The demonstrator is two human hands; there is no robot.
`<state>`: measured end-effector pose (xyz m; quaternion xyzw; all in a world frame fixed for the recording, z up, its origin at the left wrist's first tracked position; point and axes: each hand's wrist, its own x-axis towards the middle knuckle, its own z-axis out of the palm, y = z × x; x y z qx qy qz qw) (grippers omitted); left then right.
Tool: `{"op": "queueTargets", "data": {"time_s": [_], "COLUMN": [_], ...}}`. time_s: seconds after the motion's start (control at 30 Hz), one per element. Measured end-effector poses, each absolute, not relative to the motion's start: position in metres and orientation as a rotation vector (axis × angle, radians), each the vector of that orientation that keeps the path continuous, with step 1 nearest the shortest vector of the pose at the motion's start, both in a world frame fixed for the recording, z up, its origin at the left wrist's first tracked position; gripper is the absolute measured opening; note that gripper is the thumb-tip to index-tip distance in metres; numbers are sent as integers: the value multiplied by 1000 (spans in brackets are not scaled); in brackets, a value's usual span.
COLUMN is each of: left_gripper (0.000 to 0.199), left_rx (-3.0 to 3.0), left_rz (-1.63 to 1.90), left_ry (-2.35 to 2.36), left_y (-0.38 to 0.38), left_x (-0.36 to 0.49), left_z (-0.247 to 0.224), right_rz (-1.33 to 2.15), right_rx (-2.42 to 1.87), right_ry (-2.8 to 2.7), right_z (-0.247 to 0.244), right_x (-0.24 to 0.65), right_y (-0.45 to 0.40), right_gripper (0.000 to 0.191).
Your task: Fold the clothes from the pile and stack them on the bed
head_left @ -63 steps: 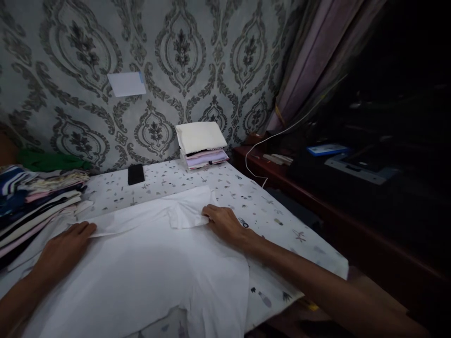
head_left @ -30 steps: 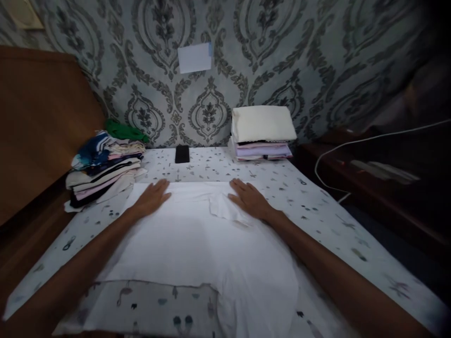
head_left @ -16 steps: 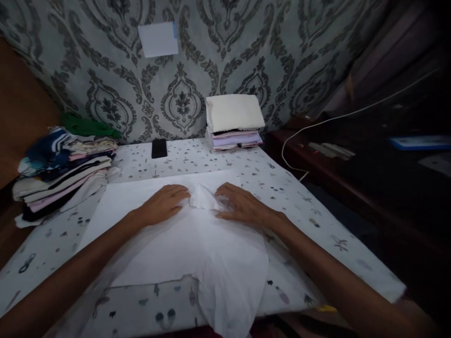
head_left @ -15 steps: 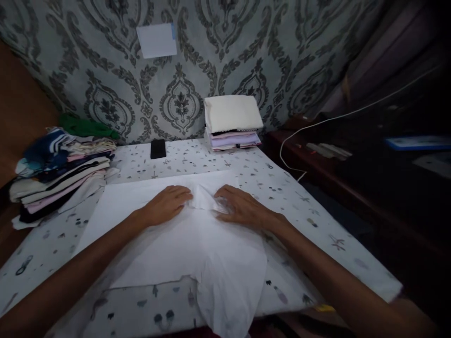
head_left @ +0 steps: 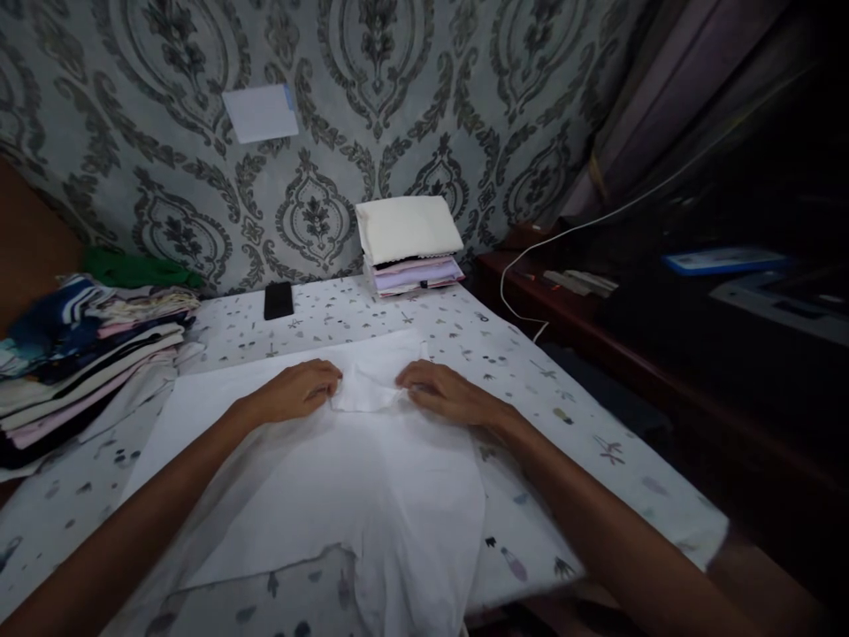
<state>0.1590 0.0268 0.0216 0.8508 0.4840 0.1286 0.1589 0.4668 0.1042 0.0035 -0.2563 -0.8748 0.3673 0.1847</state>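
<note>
We found the white garment spread on the table, with its straight upper border roughly parallel to the far edge and well short of it. Its lower part ran down to the near edge; whether it hung over, we could not tell.

Left hand: fingers bent and drawn in narrow, pinching the left end of a small flap of the garment. Right hand: likewise narrow, fingertips on the flap's right end. We noted the hands apart, with the flap between them, loosely creased. Both forearms came in from the near side, the left one crossing over the garment.

By the far left corner we recorded a heap of clothes in uneven layers, a green cloth at its back. At the far right corner stood a neater stack, topped with a cream folded piece. Between the two, near the far edge, lay a black phone.

Behind the far edge we saw a patterned wall bearing a pale sheet. Past the right edge, a white cable looped down over a dark red ledge; the area beyond was too dark to read fully.
</note>
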Motion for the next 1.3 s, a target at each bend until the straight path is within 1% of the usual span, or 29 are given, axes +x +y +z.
{"op": "queueTargets", "data": {"time_s": [0.07, 0.13, 0.27, 0.33, 0.4, 0.47, 0.53, 0.73, 0.97, 1.07, 1.13, 1.23, 1.3], "left_gripper": [24, 27, 42, 51, 59, 64, 68, 70, 73, 76, 77, 67, 56], "left_rx": [2407, 2346, 2261, 2269, 2300, 2313, 2290, 2171, 2007, 1945, 1932, 1956, 2009], "left_rz": [363, 440, 601, 504, 310, 141, 37, -60, -74, 15, 150, 346, 359], "left_ry": [1440, 1546, 1705, 1744, 1779, 1816, 1875, 2127, 2316, 2358, 2378, 2379, 2352], "left_y": [32, 41, 66, 73, 74, 68, 57, 7, -61, -84, -95, -109, -117], "left_x": [160, 167, 194, 203, 200, 185, 160, 78, 7, -19, -28, -19, 1], "left_z": [27, 31, 15, -2, -17, -26, -28, -24, -24, -22, -19, -8, 4], "right_rz": [1069, 967, 572, 420, 308, 251, 230, 226, 296, 314, 310, 322, 344], "right_rx": [-764, -852, -968, -1071, -1179, -1225, -1211, -1165, -1079, -1096, -1096, -1004, -845], "right_ry": [-2405, -2338, -2460, -2581, -2655, -2692, -2724, -2704, -2524, -2398, -2309, -2253, -2335], "right_z": [10, 14, -1, -16, -31, -41, -45, -47, -45, -37, -30, -26, -28], "right_x": [463, 449, 402, 385, 378, 381, 387, 392, 424, 456, 478, 507, 522], "right_y": [109, 116, 131, 136, 140, 142, 145, 150, 135, 95, 54, -14, -53], "right_gripper": [30, 44, 49, 55, 65, 73, 75, 74, 64, 57, 51, 41, 42]}}
